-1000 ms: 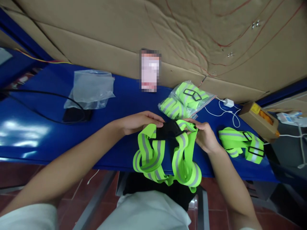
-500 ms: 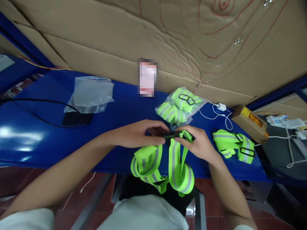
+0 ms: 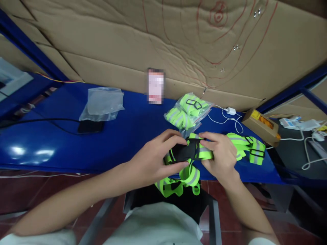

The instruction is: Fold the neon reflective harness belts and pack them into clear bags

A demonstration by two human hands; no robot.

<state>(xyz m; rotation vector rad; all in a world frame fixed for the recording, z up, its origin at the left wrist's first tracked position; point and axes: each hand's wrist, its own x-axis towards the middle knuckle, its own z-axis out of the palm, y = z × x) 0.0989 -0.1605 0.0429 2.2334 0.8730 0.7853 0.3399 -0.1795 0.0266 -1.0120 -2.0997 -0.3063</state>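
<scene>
Both hands are at a black plastic buckle (image 3: pixel 184 152) on a fluorescent yellow-green reflective strap (image 3: pixel 192 176) with a grey stripe. My left hand (image 3: pixel 159 154) grips the buckle from the left, thumb below and fingers above. On the right, my right hand (image 3: pixel 220 154) pinches the strap where it meets the buckle. The remaining strap hangs in loops below the hands, over the table's front edge. A second reflective strap (image 3: pixel 256 148) with black sliders lies just right of my right hand. Behind the hands rests a clear bag of folded reflective straps (image 3: pixel 187 112).
On the blue table (image 3: pixel 127 136), clear plastic bags (image 3: pixel 103 103) partly cover a black object (image 3: pixel 90 126) with a cable. A phone-like, pixelated item (image 3: pixel 155 86) leans on the cardboard wall (image 3: pixel 109 41). At right are a white charger (image 3: pixel 231 111) and a cardboard box (image 3: pixel 260 126).
The buckle has turned so its broad black face shows. My left hand has moved its fingers around it, and my right hand has shifted right along the strap. The camera view has shifted slightly.
</scene>
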